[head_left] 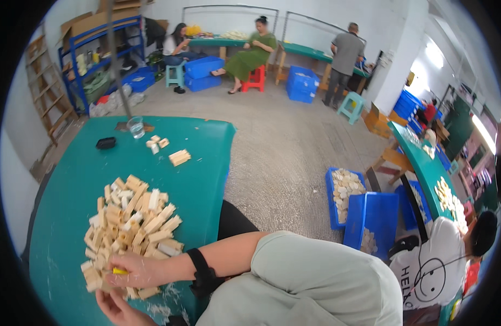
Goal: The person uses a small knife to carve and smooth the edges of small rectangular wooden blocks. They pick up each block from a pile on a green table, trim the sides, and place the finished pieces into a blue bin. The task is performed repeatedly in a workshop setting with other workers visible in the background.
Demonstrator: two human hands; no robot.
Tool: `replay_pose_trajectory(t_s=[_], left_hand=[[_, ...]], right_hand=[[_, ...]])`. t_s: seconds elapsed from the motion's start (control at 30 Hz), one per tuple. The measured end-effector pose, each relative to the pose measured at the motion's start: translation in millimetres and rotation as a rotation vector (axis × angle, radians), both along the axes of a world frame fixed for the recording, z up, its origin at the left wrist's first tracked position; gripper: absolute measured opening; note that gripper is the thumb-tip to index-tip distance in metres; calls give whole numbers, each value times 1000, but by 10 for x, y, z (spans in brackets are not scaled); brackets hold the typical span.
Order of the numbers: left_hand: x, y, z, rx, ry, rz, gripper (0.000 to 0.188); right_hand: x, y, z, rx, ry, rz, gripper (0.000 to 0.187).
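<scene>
Right hand [133,270]: fingers were clenched around a small yellow tool [120,270], at the heap's near edge
Left hand [120,309]: sat just below the right, partly out of view; couldn't tell if it gripped anything
Wood blocks [133,217]: lay heaped on the green table [204,152]
Far end: clear cup [135,128] stood near a black dish [105,143]

This is a workshop: green-topped workbenches [207,146] stand on a grey concrete floor [283,146] with people [258,46] seated and standing near them, blue plastic crates [383,214] hold pale discs [345,187], pale blocks [131,212] heap the nearest bench, and a blue shelving rack [101,66] and wooden ladder [59,73] stand at the side.
</scene>
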State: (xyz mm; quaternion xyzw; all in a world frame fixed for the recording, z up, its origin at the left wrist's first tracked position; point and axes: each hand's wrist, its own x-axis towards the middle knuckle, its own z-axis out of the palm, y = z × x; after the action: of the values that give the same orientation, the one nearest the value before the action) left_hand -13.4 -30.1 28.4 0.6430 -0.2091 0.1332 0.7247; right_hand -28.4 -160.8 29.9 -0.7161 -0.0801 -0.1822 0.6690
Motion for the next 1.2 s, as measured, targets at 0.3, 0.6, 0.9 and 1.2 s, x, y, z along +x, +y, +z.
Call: replay_pose_trajectory(t_s=[0.3, 0.6, 0.9, 1.2], left_hand=[[135, 171, -155, -149, 193, -77, 32], [27, 62, -140, -48, 144, -154, 22], [-175, -142, -261, -85, 82, -317, 26], [-139, -208, -366, -36, 20, -310, 28]], right_hand=[[108, 232, 140, -95, 86, 60, 35], [-47, 140, 69, 6, 88, 27, 31], [-473, -62, 112, -57, 81, -22, 32], [-526, -171, 82, 107, 87, 60, 30]])
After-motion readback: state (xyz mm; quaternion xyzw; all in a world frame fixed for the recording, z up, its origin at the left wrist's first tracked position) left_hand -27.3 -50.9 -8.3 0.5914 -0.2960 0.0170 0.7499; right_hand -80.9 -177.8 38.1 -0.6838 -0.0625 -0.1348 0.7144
